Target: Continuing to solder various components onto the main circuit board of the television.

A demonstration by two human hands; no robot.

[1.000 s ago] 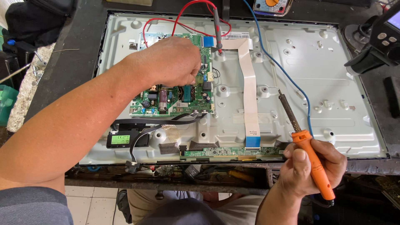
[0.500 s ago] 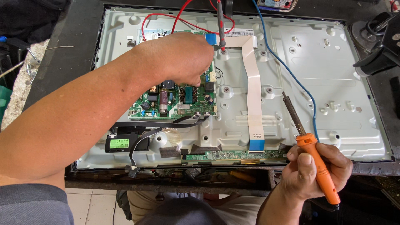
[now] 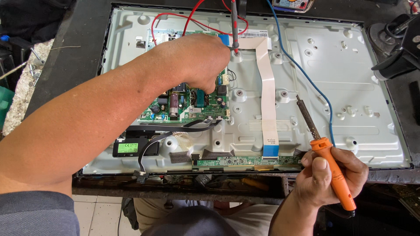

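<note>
**Two hands at an opened screen panel**

The left hand [image 3: 194, 61] lies curled over the upper part of the green board [image 3: 192, 102], fingers bent down; whether it grips something under them I cannot tell. Just beside its fingertips a red probe [image 3: 234, 26] stands with its tip on the metal panel [image 3: 341, 65], and red wires [image 3: 175, 19] loop above the hand. The right hand [image 3: 330, 175] is closed around the orange handle of a soldering iron [image 3: 326, 153], at the lower right edge of the panel. The iron's dark tip points up and to the left, over bare metal, well apart from the board. A white flat cable [image 3: 267, 100] runs down between both hands, and a blue wire [image 3: 302, 70] crosses near the iron.
</note>
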